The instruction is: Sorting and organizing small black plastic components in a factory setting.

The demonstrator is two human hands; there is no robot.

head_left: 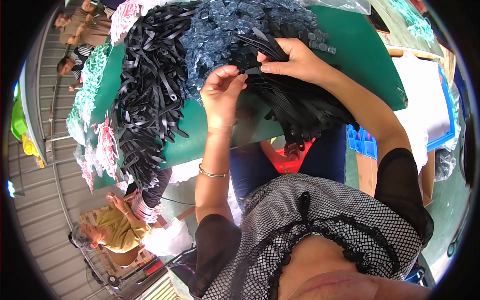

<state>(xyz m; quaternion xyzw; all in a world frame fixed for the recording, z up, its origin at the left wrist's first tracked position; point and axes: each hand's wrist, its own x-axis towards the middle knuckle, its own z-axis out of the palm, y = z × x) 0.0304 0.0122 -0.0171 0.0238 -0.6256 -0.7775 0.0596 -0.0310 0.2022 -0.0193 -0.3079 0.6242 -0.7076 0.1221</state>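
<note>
My right hand (pixel 300 62) is closed around a bunch of black ribbed straps (pixel 266 49), which fan out past its fingers. One strap points from its thumb toward my left hand (pixel 221 92). The left thumb and forefinger are pinched together at that strap's end; whatever small piece sits between them is too small to make out. Behind both hands rises a heap of small clear bluish plastic pieces (pixel 220 30). Below my right hand, more black straps (pixel 305 110) hang over the near table edge.
A long pile of black straps (pixel 150 75) covers the green table's (pixel 350 40) left part. Bundles of pale green (pixel 92 75) and red-white strips (pixel 106 142) line its far left edge. Blue trays (pixel 364 142) stand at the right. A seated person (pixel 117 227) works at lower left; others sit farther off.
</note>
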